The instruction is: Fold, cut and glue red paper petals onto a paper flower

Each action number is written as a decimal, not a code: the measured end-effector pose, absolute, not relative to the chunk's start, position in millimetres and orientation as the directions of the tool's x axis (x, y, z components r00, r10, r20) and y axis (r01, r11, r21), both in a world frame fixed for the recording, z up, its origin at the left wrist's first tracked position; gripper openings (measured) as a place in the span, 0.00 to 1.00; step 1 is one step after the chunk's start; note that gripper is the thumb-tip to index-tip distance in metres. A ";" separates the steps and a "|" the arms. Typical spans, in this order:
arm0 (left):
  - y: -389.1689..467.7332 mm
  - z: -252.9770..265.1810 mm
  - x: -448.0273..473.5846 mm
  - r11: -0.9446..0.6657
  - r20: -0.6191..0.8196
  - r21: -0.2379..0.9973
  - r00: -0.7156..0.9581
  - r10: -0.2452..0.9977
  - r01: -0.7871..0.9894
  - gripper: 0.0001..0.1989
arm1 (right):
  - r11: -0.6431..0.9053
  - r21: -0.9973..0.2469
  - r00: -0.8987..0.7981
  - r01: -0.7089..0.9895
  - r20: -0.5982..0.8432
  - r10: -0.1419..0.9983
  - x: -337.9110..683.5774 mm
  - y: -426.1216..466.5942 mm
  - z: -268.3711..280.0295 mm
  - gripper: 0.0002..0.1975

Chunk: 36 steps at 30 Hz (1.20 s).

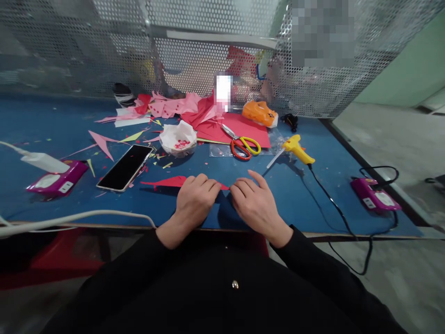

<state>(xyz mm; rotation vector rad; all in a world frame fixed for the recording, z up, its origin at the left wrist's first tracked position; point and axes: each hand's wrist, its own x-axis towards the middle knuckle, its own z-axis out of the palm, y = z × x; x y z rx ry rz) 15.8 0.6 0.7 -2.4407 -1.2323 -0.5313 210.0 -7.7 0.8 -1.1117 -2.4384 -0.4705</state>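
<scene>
My left fingers (209, 183) pinch red paper (170, 181); I can't tell if my right fingers (241, 186) grip. Paper looks light, bendy; hold edges.

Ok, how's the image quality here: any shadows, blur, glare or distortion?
Head view: shadow darkens the table between the left hand and right hand, and beside the yellow glue gun; metal screen has a bright sheen, hazy behind; outer areas look stretched; two patches are pixelated.
</scene>
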 end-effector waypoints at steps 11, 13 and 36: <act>-16.8 42.1 9.2 -0.735 0.743 -0.096 0.540 0.396 0.671 0.08 | 0.736 -0.370 -0.429 0.567 0.629 0.648 226.2 -9.0 9.7 0.16; -15.0 42.1 9.3 -0.770 0.753 -0.088 0.548 0.364 0.632 0.10 | 0.756 -0.239 -0.438 0.609 0.693 0.573 224.4 -11.6 11.5 0.16; -27.0 -19.0 -10.5 -0.736 0.564 0.169 0.549 0.617 0.655 0.09 | 0.641 -0.143 -0.525 0.754 0.455 0.719 200.6 -32.0 -21.3 0.08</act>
